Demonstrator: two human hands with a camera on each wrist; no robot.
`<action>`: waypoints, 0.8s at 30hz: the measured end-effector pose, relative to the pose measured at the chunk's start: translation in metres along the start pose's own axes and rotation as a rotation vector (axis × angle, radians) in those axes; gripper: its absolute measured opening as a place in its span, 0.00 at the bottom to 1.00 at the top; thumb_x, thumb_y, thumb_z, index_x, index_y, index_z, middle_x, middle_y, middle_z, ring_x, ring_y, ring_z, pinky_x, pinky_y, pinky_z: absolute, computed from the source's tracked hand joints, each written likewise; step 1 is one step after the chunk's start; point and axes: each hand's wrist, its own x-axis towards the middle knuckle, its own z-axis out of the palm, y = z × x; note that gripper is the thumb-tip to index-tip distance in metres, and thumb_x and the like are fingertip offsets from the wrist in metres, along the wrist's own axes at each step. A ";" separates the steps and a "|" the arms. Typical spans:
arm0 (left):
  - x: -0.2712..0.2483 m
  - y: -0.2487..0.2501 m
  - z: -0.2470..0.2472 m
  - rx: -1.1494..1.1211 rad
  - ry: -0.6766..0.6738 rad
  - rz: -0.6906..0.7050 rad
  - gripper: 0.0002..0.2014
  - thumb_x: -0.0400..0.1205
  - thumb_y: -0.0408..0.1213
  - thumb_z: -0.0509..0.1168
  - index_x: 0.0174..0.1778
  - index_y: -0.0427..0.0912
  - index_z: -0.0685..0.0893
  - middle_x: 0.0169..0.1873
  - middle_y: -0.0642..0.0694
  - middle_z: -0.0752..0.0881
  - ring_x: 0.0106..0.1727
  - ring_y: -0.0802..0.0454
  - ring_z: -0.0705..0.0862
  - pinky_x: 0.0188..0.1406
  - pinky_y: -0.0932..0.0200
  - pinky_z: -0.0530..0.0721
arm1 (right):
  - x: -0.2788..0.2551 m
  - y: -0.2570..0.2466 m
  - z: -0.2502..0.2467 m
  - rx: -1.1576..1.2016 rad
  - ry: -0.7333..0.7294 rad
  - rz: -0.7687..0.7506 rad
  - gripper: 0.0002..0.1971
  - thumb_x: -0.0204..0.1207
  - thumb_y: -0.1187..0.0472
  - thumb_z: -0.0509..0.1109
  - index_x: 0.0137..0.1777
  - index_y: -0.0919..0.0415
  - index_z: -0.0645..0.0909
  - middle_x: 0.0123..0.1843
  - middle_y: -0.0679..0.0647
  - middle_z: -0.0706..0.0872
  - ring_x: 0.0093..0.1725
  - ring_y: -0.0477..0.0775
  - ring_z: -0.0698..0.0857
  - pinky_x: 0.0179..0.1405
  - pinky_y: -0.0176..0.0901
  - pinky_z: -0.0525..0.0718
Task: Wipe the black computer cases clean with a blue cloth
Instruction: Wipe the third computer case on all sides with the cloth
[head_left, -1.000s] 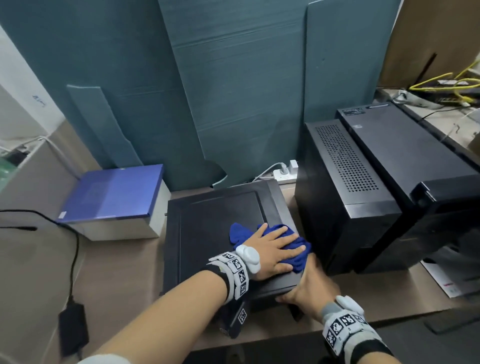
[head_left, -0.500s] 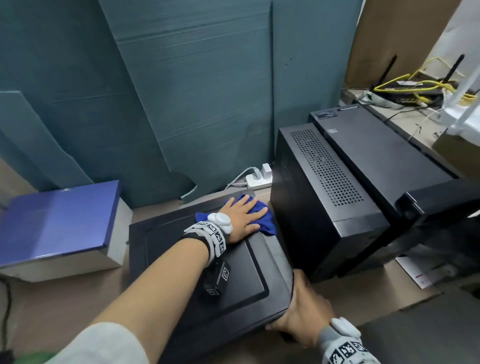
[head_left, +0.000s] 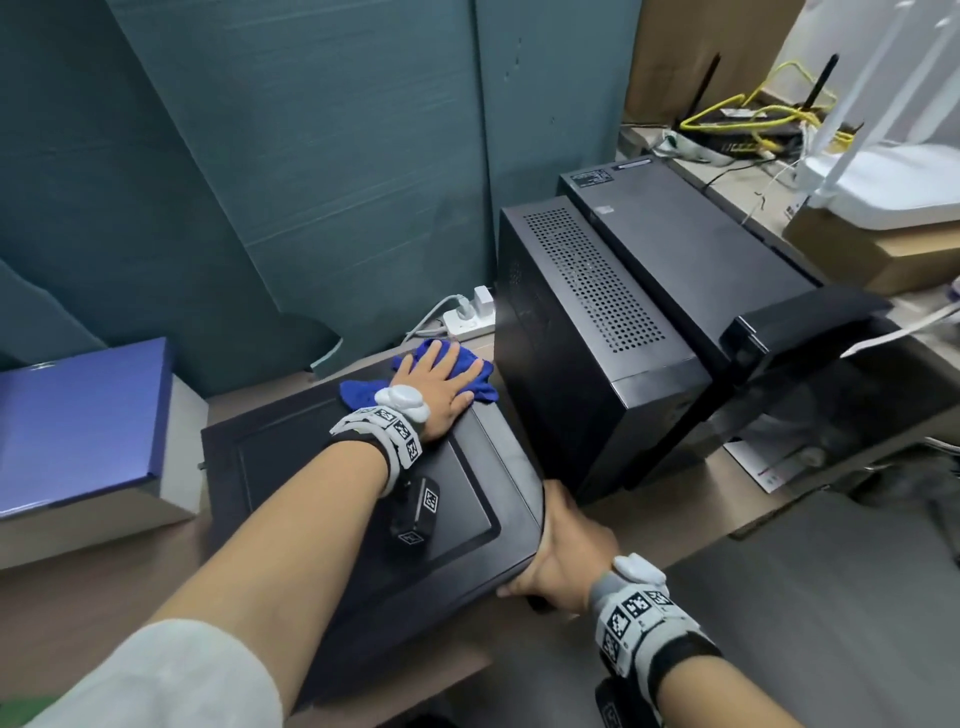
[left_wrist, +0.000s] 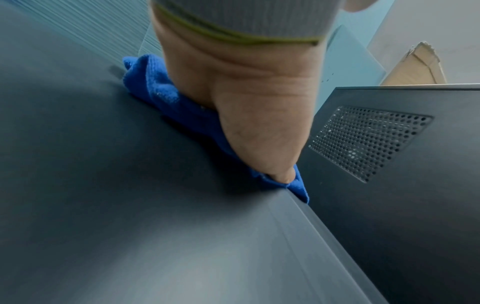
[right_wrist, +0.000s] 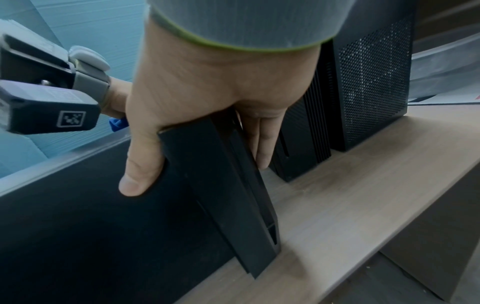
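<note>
While the flat-lying black computer case (head_left: 358, 525) is resting on the wooden desk (head_left: 654, 519), the left hand (head_left: 441, 384) is pressing the blue cloth (head_left: 480, 382) against the case's far right corner with fingers spread straight and flat. Seen from the left wrist, the palm (left_wrist: 249, 107) is bearing down on the bunched cloth (left_wrist: 153, 86), and a fold of it is hanging over the case's right edge (left_wrist: 301, 191). The right hand (head_left: 561, 556) is gripping the near right corner of the same case; from the right wrist, the thumb (right_wrist: 140, 164) is lying on the broad panel while the fingers (right_wrist: 259, 144) are curling round the narrow front face (right_wrist: 228, 185), so the corner is being clamped between them. Just to the right, a second black case with a perforated vent (head_left: 592, 332) is standing upright, touching or nearly touching the cloth's right edge. A third, longer black case (head_left: 691, 249) is standing beside it, farther right. Behind the flat case a white power strip (head_left: 467, 317) is lying against the teal partition (head_left: 311, 156). A blue-lidded box (head_left: 78, 421) is sitting to the left of the flat case, and a black router with yellow cables (head_left: 748, 124) is sitting at the far right rear.
</note>
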 end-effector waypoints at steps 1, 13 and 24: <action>-0.006 0.006 0.001 0.003 0.001 0.001 0.28 0.91 0.59 0.39 0.88 0.65 0.43 0.89 0.50 0.42 0.89 0.42 0.40 0.86 0.35 0.45 | 0.000 0.000 0.000 0.001 -0.003 -0.003 0.54 0.36 0.25 0.82 0.59 0.41 0.58 0.66 0.42 0.83 0.59 0.64 0.88 0.56 0.53 0.85; -0.106 0.072 0.028 -0.021 0.052 0.152 0.27 0.91 0.57 0.43 0.88 0.65 0.50 0.89 0.46 0.48 0.89 0.40 0.41 0.85 0.34 0.48 | -0.008 -0.001 0.002 0.007 0.027 -0.029 0.60 0.37 0.27 0.83 0.69 0.41 0.56 0.66 0.44 0.80 0.59 0.61 0.87 0.56 0.51 0.86; -0.218 -0.040 0.052 -0.063 0.072 -0.453 0.29 0.90 0.56 0.44 0.88 0.63 0.45 0.89 0.44 0.47 0.89 0.37 0.43 0.85 0.34 0.52 | -0.005 0.006 0.009 0.057 0.077 -0.081 0.56 0.32 0.27 0.85 0.58 0.42 0.60 0.56 0.41 0.80 0.49 0.59 0.88 0.55 0.57 0.88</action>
